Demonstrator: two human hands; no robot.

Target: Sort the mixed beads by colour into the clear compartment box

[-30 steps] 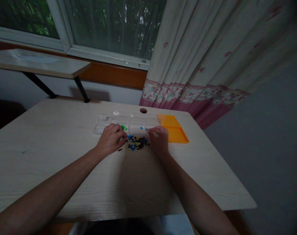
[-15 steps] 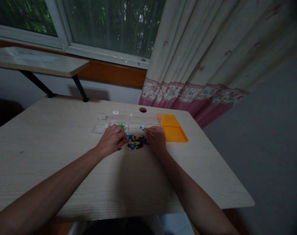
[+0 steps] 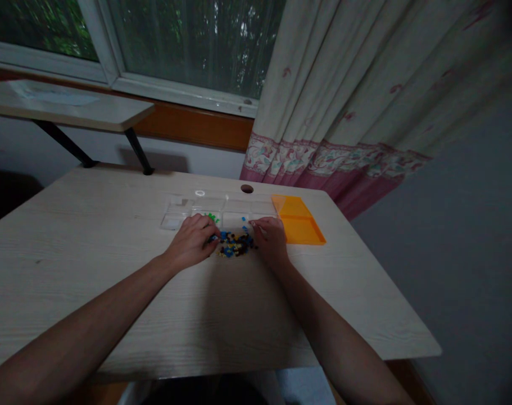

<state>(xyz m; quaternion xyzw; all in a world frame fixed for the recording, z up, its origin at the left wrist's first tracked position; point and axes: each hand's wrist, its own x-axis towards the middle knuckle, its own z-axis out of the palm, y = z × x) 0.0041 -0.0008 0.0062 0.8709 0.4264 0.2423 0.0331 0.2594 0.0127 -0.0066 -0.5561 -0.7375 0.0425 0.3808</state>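
A pile of small blue, black and yellow pieces (image 3: 235,245) lies on the table between my hands. My left hand (image 3: 194,239) rests at the pile's left edge, fingers curled in, and what they hold, if anything, is hidden. My right hand (image 3: 270,239) is over the near edge of a clear compartment tray (image 3: 175,220), thumb and forefinger close together in a pinch. A small blue piece (image 3: 244,227) is just left of those fingertips; another blue piece (image 3: 243,219) lies in the compartment beyond. Green pieces (image 3: 212,217) sit in a compartment behind my left hand.
A yellow-orange two-part tray (image 3: 304,229) stands right of the clear tray. Behind them is a round hole (image 3: 247,189) in the wooden table (image 3: 154,315). A raised shelf (image 3: 91,109) on black legs stands at back left. A curtain (image 3: 323,112) hangs behind the table's right side.
The blue piece that was at my right fingertips is now a little apart from them, to the left and nearer. My left fingers have shifted slightly at the pile's edge.
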